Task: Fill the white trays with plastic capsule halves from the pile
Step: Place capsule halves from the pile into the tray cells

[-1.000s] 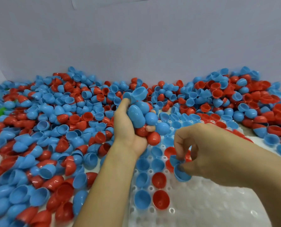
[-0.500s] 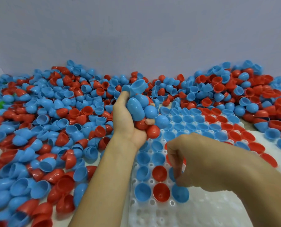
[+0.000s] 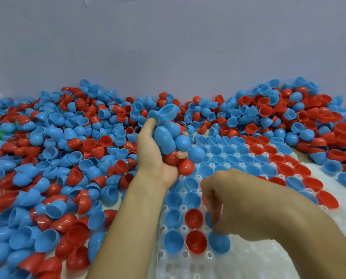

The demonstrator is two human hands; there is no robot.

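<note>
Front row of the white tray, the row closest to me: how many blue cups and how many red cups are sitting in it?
Blue capsule halves: 2
Red capsule halves: 1
Total showing in the front row of the white tray: 3

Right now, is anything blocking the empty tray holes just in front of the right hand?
Nothing visible. The right hand hovers over the white tray; the holes nearest the camera sit open, beyond the last blue half.
</note>
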